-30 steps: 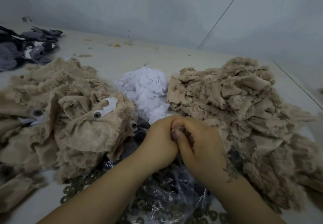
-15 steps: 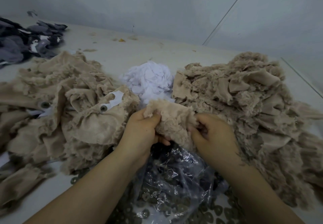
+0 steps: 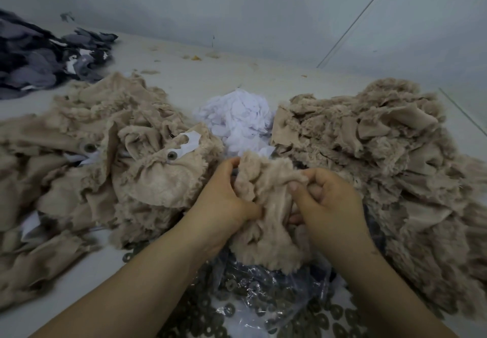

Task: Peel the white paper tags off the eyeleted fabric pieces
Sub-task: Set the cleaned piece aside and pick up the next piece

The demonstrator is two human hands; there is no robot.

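Head view shows both hands holding one beige fuzzy fabric piece [image 3: 266,206] above a clear plastic bag [image 3: 263,298] of metal rings. The left hand [image 3: 224,195] grips its left edge with curled fingers; the right hand [image 3: 326,200] pinches its right side. White paper tags [image 3: 237,121] lie piled behind, between two fabric heaps.

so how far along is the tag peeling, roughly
Done, apparently: a heap of white paper tags sits in the middle, and the right pile shows no tags. In hand: the left hand and right hand both grip one beige fabric piece; no tag shows on it. Left: the left pile is large, and a white tag still sits beside an eyelet. Perhaps around halfway.
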